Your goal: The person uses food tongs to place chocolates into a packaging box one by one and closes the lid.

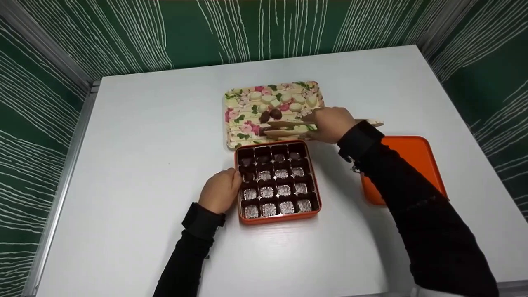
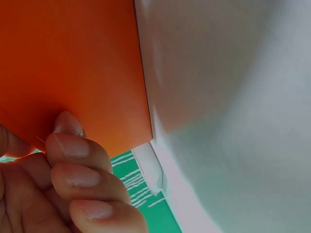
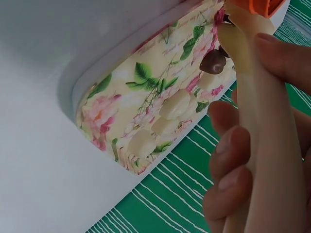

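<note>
My right hand (image 1: 333, 124) grips light wooden tongs (image 3: 269, 111) over a flower-patterned tray (image 1: 233, 138). The tong tips are at a dark chocolate (image 1: 263, 131) near the tray's front; whether they pinch it I cannot tell. Two more dark chocolates (image 1: 275, 114) lie just behind, with several white chocolates (image 1: 286, 97) farther back. My left hand (image 1: 220, 189) holds the left side of an orange box (image 1: 280, 218), its curled fingers against the outer wall in the left wrist view. Inside the box is a divided dark insert (image 1: 273, 181); dark chocolates sit in its far row and the leftmost second-row compartment.
An orange lid (image 1: 408, 154) lies on the white table (image 1: 144, 165) to the right, partly under my right forearm. The box stands directly in front of the tray. Green walls with white streaks (image 1: 189, 33) rise behind and beside the table.
</note>
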Motion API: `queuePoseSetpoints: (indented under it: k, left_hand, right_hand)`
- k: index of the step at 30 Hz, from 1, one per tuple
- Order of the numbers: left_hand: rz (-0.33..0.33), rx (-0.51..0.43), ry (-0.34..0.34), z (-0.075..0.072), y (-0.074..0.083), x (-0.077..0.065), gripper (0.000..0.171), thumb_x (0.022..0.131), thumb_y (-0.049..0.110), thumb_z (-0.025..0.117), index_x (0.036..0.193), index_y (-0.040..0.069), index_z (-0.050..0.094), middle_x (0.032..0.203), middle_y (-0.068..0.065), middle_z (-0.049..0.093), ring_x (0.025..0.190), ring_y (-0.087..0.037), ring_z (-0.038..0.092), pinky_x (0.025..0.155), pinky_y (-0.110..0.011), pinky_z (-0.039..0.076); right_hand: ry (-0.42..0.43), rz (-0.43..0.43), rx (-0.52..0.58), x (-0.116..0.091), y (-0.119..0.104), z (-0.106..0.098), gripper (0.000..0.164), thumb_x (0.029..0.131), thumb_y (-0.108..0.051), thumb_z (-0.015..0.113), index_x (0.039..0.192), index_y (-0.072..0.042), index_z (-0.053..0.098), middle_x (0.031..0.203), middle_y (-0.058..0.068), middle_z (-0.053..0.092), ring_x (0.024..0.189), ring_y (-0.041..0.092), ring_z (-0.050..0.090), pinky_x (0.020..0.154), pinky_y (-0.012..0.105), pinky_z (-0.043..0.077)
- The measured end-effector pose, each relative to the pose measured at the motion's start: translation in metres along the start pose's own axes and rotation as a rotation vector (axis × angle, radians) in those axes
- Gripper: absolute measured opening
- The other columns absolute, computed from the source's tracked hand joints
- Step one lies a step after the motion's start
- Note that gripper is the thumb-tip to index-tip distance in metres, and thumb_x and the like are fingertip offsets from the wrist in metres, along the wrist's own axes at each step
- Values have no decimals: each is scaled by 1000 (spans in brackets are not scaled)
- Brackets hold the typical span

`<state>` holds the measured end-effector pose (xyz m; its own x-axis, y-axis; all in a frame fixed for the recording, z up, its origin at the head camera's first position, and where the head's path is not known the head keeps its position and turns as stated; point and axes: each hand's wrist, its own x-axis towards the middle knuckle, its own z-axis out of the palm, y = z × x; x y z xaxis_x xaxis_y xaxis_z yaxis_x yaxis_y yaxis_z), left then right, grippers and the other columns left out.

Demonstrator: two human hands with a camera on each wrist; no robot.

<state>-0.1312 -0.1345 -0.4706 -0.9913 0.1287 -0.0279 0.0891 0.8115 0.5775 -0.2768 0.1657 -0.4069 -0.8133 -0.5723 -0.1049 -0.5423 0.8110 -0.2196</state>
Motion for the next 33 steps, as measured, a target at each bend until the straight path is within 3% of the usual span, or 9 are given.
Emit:
queuePoseSetpoints:
  k: [3, 10, 19, 24, 30, 33]
  left_hand:
    - [-1, -4, -1, -1, 0, 0, 33, 106, 20, 42, 76, 12, 50, 67, -3, 47, 65, -27, 55, 69, -47, 50]
    - [-29, -13, -9, -3, -2, 0, 32, 106, 20, 43, 75, 13, 49, 66, -3, 46, 64, -25, 53, 67, -45, 48]
    - [-29, -3, -20, -1, -2, 0, 32, 107, 22, 42, 78, 12, 52, 69, -5, 52, 69, -28, 59, 72, -48, 51]
    - [-22, 8, -6, -1, -1, 0, 32, 107, 22, 43, 77, 12, 52, 69, -5, 53, 70, -30, 60, 72, -48, 51]
    - [17, 21, 17, 1, 0, 0, 33, 106, 19, 43, 74, 11, 50, 67, -5, 49, 68, -30, 59, 70, -47, 50]
    - [20, 30, 23, 1, -1, 0, 34, 106, 19, 43, 75, 11, 51, 68, -6, 51, 70, -32, 61, 71, -48, 50]
  right_hand:
    - [-1, 0, 1, 2, 0, 1, 42, 95, -25, 72, 133, -6, 68, 104, 20, 68, 77, 36, 64, 68, 53, 51]
    - [39, -43, 19, 3, 2, 4, 31, 97, -20, 70, 126, -8, 72, 107, 19, 72, 83, 36, 68, 71, 54, 54]
    - [123, -70, 42, -20, 10, -9, 32, 95, -17, 71, 124, -5, 73, 106, 18, 72, 83, 36, 69, 68, 54, 53]
    - [163, -173, 47, -39, -2, -22, 31, 94, -18, 74, 121, -5, 74, 97, 15, 71, 74, 31, 66, 62, 50, 51]
    - [145, -271, 35, -62, -26, -26, 29, 92, -20, 78, 118, -9, 77, 92, 10, 72, 69, 25, 66, 60, 47, 52]
    - [117, -294, 29, -73, -35, -23, 30, 91, -21, 79, 118, -10, 77, 101, 10, 74, 73, 25, 69, 63, 46, 55]
